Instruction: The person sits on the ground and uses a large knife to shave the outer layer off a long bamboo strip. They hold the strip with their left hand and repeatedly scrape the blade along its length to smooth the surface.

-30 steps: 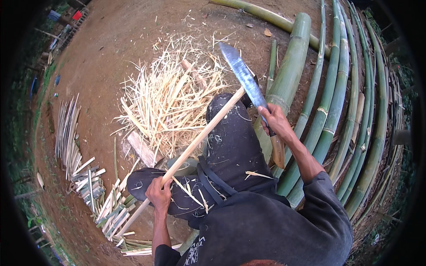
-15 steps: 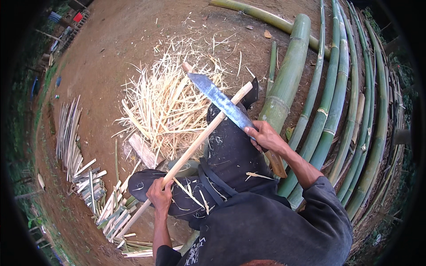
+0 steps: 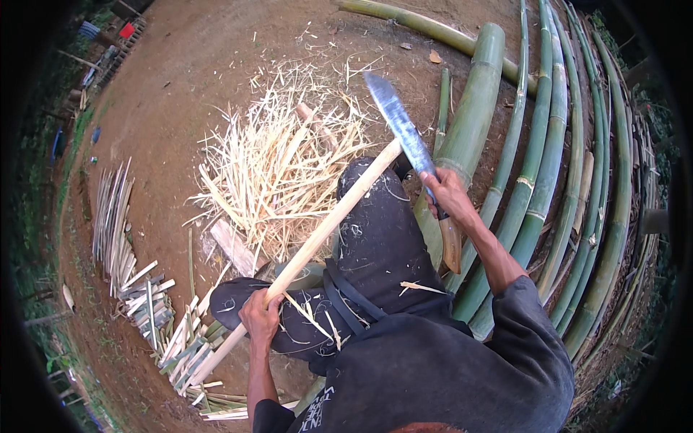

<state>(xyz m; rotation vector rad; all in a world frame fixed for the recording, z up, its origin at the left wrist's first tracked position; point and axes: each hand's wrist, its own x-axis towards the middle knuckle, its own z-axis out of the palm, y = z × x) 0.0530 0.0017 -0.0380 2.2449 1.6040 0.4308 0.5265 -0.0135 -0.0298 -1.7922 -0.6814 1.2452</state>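
My left hand (image 3: 260, 317) is closed round a long pale stick (image 3: 325, 229) that slants across my dark trousers, its far end up to the right. My right hand (image 3: 449, 193) grips a machete (image 3: 398, 124) at the base of its blade, and the wooden handle sticks out below the palm. The broad grey blade points away and to the left, across the stick's far tip; I cannot tell whether it touches. Thin curled shavings cling to my trousers beneath the stick.
Beyond my knees lies a heap of pale shavings (image 3: 274, 173) on brown soil. Split bamboo strips (image 3: 148, 303) are stacked at the left. Long green bamboo poles (image 3: 541, 166) run along the right, beside a thick bamboo section (image 3: 469, 119). Another pole (image 3: 426, 25) crosses behind.
My right hand has moved farther away and slightly right, taking the machete to the stick's far tip with its blade more upright. My left hand keeps its place on the stick.
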